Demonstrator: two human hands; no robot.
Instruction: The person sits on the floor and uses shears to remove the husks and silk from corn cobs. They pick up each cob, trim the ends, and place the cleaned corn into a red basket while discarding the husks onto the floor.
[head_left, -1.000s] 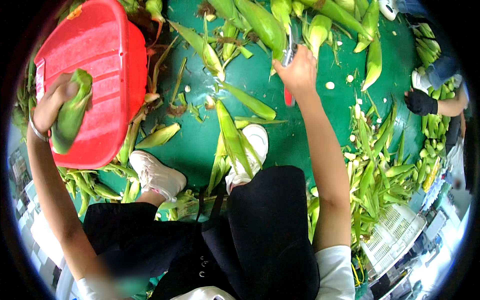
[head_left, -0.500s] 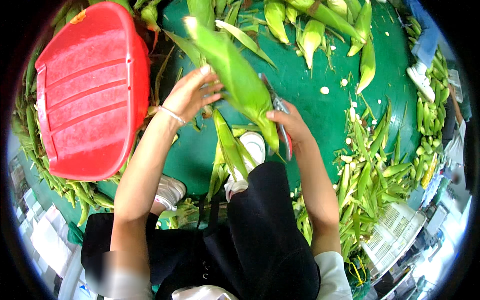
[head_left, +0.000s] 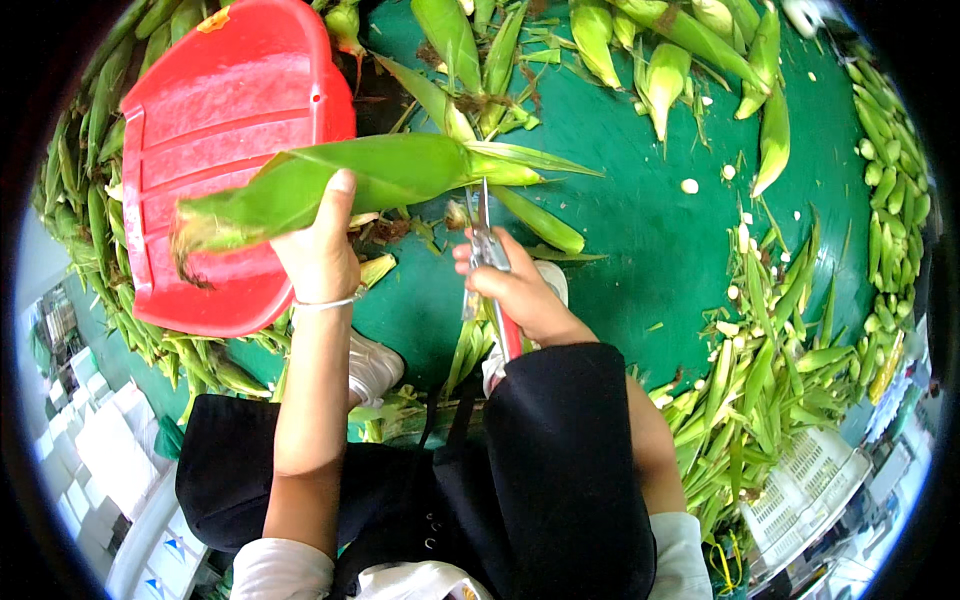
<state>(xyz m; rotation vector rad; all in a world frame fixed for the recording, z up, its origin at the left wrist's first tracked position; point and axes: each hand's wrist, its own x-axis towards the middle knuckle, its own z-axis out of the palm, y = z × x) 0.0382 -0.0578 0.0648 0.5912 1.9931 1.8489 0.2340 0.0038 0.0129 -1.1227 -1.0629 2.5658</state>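
An ear of corn in its green husk (head_left: 400,172) lies almost level across my left hand (head_left: 322,245), its silk end to the left and its stalk end to the right. The fingers are wrapped under it and the thumb presses on its near side. In my right hand (head_left: 522,288) is a pair of pruning shears (head_left: 487,248) with a red handle, pointing away from me. Their blade tip is close to the stalk end; whether it touches cannot be made out.
A ridged red plastic seat (head_left: 220,175) stands at the left, amid husked corn. More ears (head_left: 668,80) lie on the green floor (head_left: 640,230) ahead. Husk scraps (head_left: 765,370) and a white crate (head_left: 805,480) are at the right. My shoes (head_left: 372,365) are below my hands.
The ear has swung from steeply tilted to nearly level and moved left. My left hand has closed round it. My right hand, with the shears, has shifted left, its thumb off the ear.
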